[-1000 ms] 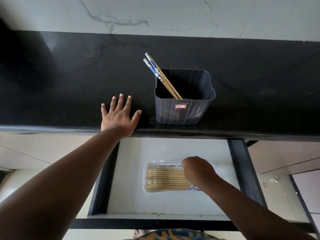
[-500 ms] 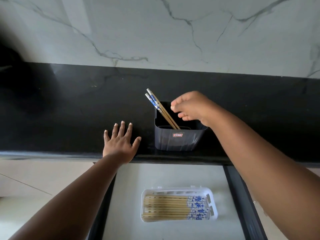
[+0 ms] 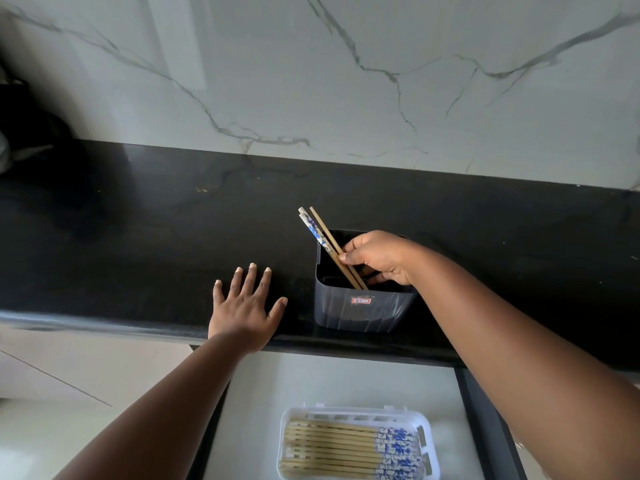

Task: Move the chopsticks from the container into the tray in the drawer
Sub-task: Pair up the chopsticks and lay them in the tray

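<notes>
While the left hand (image 3: pixel 246 306) lies flat with fingers spread on the black stone counter (image 3: pixel 138 237) just left of the dark grey plastic container (image 3: pixel 360 306), the right hand (image 3: pixel 377 258) pinches the wooden chopsticks with blue-patterned ends (image 3: pixel 323 244) leaning inside it; below the container, more chopsticks (image 3: pixel 346 452) fill the white slotted tray (image 3: pixel 427 427) in the open drawer (image 3: pixel 311 386)

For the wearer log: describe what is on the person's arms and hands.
Nothing is worn. Both forearms are bare right to the bottom edge of the picture, no sleeves showing. The left hand and right hand carry no gloves, rings, watch or bracelets. The left hand's fingernails are short and pale.
</notes>
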Tool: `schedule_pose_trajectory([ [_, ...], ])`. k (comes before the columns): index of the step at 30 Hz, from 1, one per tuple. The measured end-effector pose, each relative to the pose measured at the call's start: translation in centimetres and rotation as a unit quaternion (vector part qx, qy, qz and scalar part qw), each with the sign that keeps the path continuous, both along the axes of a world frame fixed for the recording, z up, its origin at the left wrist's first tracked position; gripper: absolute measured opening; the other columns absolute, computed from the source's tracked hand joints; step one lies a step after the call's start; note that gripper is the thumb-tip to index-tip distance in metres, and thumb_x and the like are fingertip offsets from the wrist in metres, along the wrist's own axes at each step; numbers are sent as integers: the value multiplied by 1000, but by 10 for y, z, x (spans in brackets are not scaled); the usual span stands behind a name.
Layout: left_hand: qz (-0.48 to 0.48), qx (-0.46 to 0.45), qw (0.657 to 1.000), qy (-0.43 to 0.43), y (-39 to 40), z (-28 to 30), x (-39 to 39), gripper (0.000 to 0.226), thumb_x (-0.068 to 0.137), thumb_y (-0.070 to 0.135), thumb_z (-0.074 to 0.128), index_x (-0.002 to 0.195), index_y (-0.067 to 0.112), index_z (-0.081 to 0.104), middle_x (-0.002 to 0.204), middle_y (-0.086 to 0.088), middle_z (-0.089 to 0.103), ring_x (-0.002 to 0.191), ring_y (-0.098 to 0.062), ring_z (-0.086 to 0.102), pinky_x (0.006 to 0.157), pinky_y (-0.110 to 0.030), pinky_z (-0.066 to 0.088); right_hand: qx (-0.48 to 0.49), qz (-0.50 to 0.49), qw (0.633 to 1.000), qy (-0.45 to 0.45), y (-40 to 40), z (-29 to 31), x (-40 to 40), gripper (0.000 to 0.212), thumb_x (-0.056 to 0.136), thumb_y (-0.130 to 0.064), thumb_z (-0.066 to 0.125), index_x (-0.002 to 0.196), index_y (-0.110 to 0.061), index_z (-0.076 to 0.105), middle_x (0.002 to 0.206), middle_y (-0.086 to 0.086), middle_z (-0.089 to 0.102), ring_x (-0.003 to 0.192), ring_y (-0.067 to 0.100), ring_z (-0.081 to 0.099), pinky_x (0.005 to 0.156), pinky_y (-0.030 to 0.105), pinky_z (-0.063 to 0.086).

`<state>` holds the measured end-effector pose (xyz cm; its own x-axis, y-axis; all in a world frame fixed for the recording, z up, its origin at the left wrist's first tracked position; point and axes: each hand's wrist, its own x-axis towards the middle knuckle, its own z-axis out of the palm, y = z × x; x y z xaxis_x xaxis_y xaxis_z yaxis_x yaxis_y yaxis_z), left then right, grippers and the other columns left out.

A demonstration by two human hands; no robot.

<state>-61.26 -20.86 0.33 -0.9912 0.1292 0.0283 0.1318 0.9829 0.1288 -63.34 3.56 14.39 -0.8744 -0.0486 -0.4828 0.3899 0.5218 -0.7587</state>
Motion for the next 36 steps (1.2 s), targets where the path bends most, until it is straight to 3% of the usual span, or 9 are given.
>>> schedule_pose_trajectory([
  [8,4,2,1000,7,0,-2,-1,82,81,73,-1,153,33,4,163,3,1,149,-19,-6,117,-50,-5,-55,20,998,-5,5,-4,-3,8,90,-14,65,87,-19,70,83,1,73,82,18,66,82,39,54],
  [14,4,3,1000,8,-2,-3,-1,82,82,73,-2,153,33,2,163,3,-1,148,-18,-8,117,-49,-6,-56,9,998,9,7,-2,-1,8,88,-15,68,89,-20,74,88,1,74,84,15,67,71,32,52],
  [19,2,6,1000,5,0,0,0,78,86,71,3,153,33,1,163,3,-3,148,-18,-9,117,-49,-6,-40,-13,997,72,5,2,4,7,89,-19,67,93,-20,73,87,-1,73,76,9,65,61,25,49],
  [23,5,5,1000,3,0,2,2,75,88,70,7,153,33,1,163,4,-3,148,-18,-9,118,-49,-6,-87,-44,986,139,9,20,7,8,89,-17,68,91,-22,74,92,2,75,87,15,68,82,35,57],
  [28,9,5,1000,-18,1,4,2,74,90,68,9,153,32,-2,162,3,-7,148,-19,-12,117,-49,-7,-169,-80,955,231,12,71,18,10,91,-14,65,92,-21,72,90,3,74,85,19,70,67,23,59],
  [32,11,22,998,-60,5,24,1,75,94,63,22,154,25,-3,163,1,-9,148,-20,-12,118,-51,-5,-213,-82,933,278,8,117,35,10,92,-14,64,95,-17,72,91,4,75,82,22,73,69,28,59],
  [34,-2,92,996,-1,9,50,0,73,95,55,37,154,24,7,163,2,0,149,-19,-5,119,-48,1,-230,-71,927,286,4,134,44,10,92,-14,64,97,-15,72,90,4,76,82,24,73,71,31,59],
  [36,-48,171,977,115,13,88,2,67,94,43,50,151,23,23,161,0,17,149,-21,8,119,-44,9,-244,-58,925,285,-3,147,53,11,92,-14,64,99,-13,72,90,6,75,81,25,73,70,32,59],
])
